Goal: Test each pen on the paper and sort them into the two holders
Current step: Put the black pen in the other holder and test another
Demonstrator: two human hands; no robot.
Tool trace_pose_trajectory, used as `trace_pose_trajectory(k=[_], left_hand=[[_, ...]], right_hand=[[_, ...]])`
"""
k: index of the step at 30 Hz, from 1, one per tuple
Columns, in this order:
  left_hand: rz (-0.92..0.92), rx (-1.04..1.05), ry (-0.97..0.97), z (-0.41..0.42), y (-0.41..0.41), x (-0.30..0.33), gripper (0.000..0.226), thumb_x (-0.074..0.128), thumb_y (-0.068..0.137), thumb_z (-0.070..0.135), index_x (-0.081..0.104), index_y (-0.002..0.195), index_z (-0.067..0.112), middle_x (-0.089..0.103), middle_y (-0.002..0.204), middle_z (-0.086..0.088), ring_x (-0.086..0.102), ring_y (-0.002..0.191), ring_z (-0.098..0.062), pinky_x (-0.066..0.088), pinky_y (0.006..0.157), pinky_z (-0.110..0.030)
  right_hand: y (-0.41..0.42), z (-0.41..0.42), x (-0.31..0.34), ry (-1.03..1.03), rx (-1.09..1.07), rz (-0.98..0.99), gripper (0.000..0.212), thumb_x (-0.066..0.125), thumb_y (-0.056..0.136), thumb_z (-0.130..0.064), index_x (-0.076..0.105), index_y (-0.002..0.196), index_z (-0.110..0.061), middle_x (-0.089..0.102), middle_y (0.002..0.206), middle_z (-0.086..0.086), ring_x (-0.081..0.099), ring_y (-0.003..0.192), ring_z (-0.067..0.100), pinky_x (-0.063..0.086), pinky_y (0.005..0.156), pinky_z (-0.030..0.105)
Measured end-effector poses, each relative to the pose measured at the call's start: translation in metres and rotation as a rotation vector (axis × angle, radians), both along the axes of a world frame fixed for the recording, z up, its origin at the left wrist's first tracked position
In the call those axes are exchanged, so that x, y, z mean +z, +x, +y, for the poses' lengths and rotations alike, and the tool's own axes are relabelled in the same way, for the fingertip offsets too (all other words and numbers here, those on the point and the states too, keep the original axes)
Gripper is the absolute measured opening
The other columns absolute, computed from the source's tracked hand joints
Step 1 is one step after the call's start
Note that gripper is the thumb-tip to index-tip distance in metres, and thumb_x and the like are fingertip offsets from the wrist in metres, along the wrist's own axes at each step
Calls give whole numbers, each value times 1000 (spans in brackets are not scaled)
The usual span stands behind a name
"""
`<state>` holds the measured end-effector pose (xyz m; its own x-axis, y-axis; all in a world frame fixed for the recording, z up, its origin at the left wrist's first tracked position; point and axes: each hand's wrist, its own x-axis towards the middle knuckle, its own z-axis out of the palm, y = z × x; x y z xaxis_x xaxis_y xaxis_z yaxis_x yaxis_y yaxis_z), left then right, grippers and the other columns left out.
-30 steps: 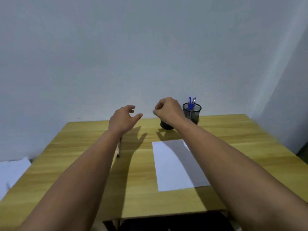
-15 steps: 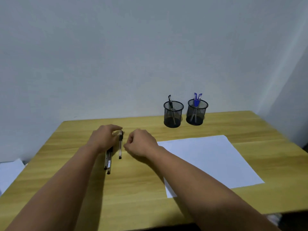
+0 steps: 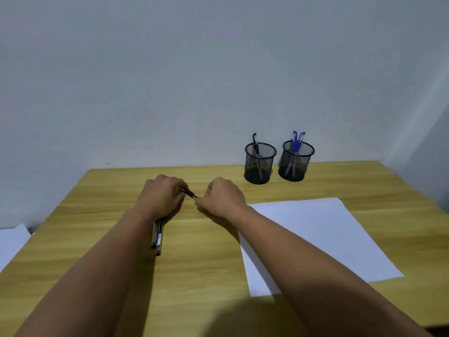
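Note:
My left hand [image 3: 162, 195] and my right hand [image 3: 222, 198] hold one dark pen [image 3: 190, 192] between them above the wooden table [image 3: 194, 263], each pinching an end. Two more dark pens [image 3: 157, 237] lie side by side on the table, partly hidden under my left wrist. A white sheet of paper [image 3: 315, 239] lies to the right. At the back stand two black mesh holders: the left holder [image 3: 259, 164] has one black pen in it, the right holder [image 3: 296, 161] has two blue pens.
A grey wall rises right behind the table. White sheets [image 3: 11, 242] lie lower down off the table's left edge. The table's near edge shows at the bottom right.
My hands have lifted one pen from the group on the table and now hold it between them. A second ago my right hand was back at the left holder.

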<state>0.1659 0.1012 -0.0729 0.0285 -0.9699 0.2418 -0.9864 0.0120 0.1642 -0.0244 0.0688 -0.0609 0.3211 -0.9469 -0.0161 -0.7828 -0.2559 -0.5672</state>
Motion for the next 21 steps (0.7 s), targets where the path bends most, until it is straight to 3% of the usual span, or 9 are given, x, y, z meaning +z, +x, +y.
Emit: trace_pose_trajectory(k=[3,6,9,14,16,19,21], left_hand=[[-31,27,-27,7,-9,9,19,60,97,40,70,112,33,71,111,12,55,114,-21,37,92,-43],[47,14,-67,17,-20,24,13,62,97,35,72,104,32,72,109,13,57,114,-21,36,93,-44],[161,-32,-96,31,-37,45,23,65,94,31,69,117,31,71,117,15,59,120,-20,41,100,-47],[169,-27,-178,53,-69,78,51,68,93,39,53,141,32,66,128,12,56,123,-20,39,101,-46],[191,-42,-209,60,-80,88,42,68,94,40,61,135,31,69,126,12,59,121,-21,43,102,-47],[247,-78,-256,69,-97,101,18,68,95,35,76,110,30,76,109,12,66,107,-21,49,95,-45],[297,-103,-267,74,-109,107,15,69,95,34,78,105,29,77,106,12,67,102,-18,51,93,-43]], right_hand=[[-25,-8,12,123,-48,-267,23,83,81,-28,68,68,-18,77,76,1,69,67,18,59,70,34],[-57,-6,33,272,-109,-585,7,78,90,-10,76,87,-4,75,79,7,62,52,13,49,45,20],[-86,5,55,344,-178,-784,8,76,93,-12,76,99,-7,77,84,4,61,52,7,40,47,18],[-118,27,85,402,-177,-870,4,79,91,-14,75,92,-12,78,82,3,61,57,8,43,50,19],[-127,35,95,419,-166,-900,4,78,91,-13,75,92,-11,78,82,3,61,58,9,43,48,18],[-139,45,106,422,-156,-954,5,78,92,-15,75,95,-11,76,79,1,60,58,9,43,47,18],[-147,51,111,438,-152,-1020,7,76,95,-17,73,89,-13,73,75,-2,59,57,8,43,47,17]])
